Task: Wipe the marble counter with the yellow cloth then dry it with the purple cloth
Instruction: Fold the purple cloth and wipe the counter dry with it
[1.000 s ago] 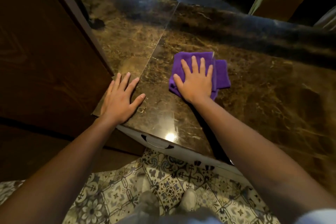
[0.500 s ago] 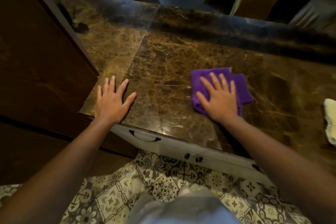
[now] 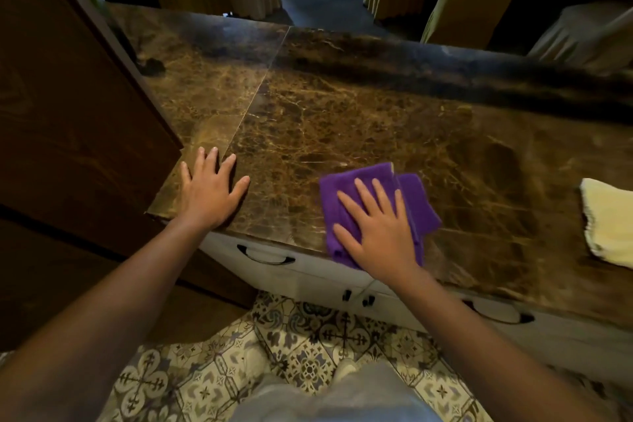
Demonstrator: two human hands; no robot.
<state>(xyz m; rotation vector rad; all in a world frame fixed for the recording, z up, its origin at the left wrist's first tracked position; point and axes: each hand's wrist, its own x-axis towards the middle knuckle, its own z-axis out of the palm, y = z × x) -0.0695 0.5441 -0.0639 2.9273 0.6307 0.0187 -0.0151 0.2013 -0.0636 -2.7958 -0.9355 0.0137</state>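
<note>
The purple cloth (image 3: 373,202) lies at lower centre on the counter (image 3: 342,120), pressed under the flat, open right hand (image 3: 376,233). The left hand (image 3: 209,192), open, braces at left. Overlap strokes rightward toward the yellow cloth (image 3: 609,219).

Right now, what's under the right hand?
The folded purple cloth, pressed flat by the right hand at the marble counter's front edge. The marble beneath the cloth is covered, so whether it's wet or dry can't be seen.
</note>
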